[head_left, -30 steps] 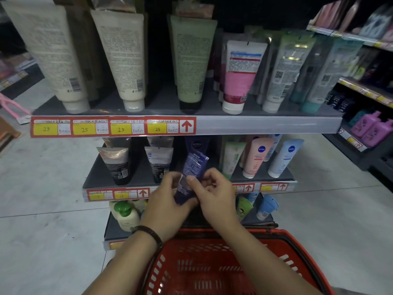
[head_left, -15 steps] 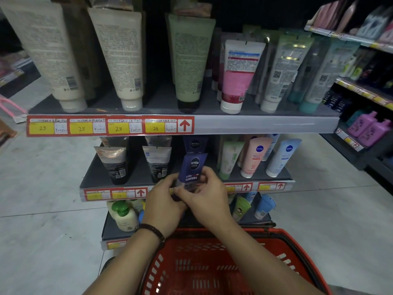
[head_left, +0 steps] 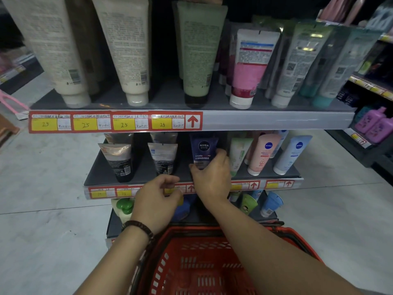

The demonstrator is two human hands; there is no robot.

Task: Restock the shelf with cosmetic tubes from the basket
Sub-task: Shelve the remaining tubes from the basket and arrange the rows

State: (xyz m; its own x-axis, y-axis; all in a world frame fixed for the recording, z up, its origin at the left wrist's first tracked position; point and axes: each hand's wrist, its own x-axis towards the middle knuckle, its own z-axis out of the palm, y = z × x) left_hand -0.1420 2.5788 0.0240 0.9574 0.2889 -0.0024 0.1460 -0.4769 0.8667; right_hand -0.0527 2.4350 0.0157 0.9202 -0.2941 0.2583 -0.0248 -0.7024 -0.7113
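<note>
Right now the right hand (head_left: 212, 177) grips the blue tube (head_left: 203, 149), held upright at the middle shelf (head_left: 95, 173). Its fingers (head_left: 221, 155) curl round the tube's right edge, the thumb presses low on the left, and the hand hides the tube's bottom end. Just off that shelf's front edge, the left hand (head_left: 157, 199) hangs loosely curled, holding nothing. The red basket (head_left: 293, 237) sits below the shelf.

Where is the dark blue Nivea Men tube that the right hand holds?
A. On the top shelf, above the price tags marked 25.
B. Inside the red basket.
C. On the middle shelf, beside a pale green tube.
C: the right hand grips the dark blue Nivea Men tube on the middle shelf, next to the pale green tube.
</note>
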